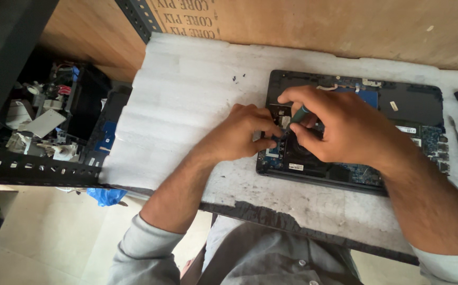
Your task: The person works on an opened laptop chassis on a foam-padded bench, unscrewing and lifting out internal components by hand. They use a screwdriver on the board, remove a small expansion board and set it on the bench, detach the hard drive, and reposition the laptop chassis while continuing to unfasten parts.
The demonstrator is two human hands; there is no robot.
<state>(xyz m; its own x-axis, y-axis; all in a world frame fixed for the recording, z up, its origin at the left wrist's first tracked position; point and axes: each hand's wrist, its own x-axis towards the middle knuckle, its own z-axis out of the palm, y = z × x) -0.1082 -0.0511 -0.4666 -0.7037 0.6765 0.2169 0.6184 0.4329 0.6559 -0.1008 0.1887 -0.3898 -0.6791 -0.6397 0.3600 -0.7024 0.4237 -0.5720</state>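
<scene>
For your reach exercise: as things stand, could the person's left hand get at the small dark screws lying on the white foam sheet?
Probably yes: the left hand rests at the opened laptop, and bare foam sheet lies between it and the screws.

Electronics repair workshop, opened laptop (355,132) on foam-padded bench (187,100), shelf of salvaged parts (49,121)

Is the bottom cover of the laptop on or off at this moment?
Off. The laptop lies with its circuit boards and inner parts bare, and the right hand holds a screwdriver over them.
</scene>
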